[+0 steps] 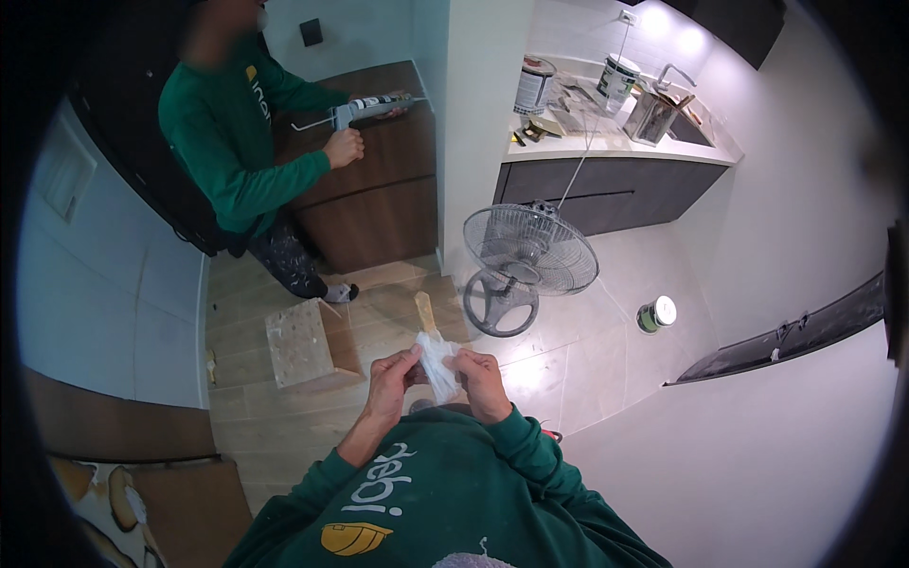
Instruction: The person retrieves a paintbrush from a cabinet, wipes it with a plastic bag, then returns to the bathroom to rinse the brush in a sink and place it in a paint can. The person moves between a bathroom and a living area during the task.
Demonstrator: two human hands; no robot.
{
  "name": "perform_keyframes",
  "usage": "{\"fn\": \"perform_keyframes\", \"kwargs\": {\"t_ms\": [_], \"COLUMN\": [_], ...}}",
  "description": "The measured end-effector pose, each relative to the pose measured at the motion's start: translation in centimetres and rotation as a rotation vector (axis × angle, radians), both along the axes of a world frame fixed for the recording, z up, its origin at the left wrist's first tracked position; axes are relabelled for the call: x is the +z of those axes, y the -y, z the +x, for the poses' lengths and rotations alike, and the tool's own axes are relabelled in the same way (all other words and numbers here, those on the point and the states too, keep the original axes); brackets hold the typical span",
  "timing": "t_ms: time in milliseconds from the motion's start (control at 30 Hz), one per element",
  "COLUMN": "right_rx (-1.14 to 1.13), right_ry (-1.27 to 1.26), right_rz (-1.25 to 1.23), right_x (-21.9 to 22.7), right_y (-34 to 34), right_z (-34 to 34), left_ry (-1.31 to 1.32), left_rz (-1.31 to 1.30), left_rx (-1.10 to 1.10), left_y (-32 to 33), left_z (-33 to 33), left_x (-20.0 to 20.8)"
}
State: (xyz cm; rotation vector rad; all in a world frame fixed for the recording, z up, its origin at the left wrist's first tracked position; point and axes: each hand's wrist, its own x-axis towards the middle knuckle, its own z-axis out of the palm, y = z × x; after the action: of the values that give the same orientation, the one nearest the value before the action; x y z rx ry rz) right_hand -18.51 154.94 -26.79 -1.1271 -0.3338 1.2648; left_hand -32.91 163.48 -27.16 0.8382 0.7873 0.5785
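Observation:
In front of my chest I hold a flat wooden-handled tool, its pale handle pointing away from me. Thin white wrapping, plastic or paper, covers its near end, so what lies inside is hidden. My left hand pinches the wrapping from the left, thumb on top. From the other side my right hand is closed on it too, its thumb pressed against the white material. Both hands are close together above the floor.
At the far left a co-worker in a green sweatshirt holds a caulking gun at a brown cabinet. A wooden box, a standing fan and a paint can stand on the floor. Cans and tools crowd the counter.

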Motion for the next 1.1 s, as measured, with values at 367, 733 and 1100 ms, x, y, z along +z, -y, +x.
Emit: {"fn": "perform_keyframes", "kwargs": {"t_ms": [367, 733, 1100], "right_rx": [0.014, -0.023, 0.001], "right_ry": [0.005, 0.012, 0.015], "right_rz": [-0.027, -0.047, -0.06], "right_x": [0.0, 0.8, -0.2], "right_y": [0.0, 0.2, 0.1], "right_z": [-0.4, -1.3, -0.9], "left_ry": [0.025, -0.009, -0.045], "left_rz": [-0.011, 0.051, 0.064], "left_rx": [0.017, -0.007, -0.041], "left_y": [0.1, 0.6, 0.2], "left_z": [-0.5, -0.6, -0.6], "left_x": [-0.6, 0.8, 1.1]}}
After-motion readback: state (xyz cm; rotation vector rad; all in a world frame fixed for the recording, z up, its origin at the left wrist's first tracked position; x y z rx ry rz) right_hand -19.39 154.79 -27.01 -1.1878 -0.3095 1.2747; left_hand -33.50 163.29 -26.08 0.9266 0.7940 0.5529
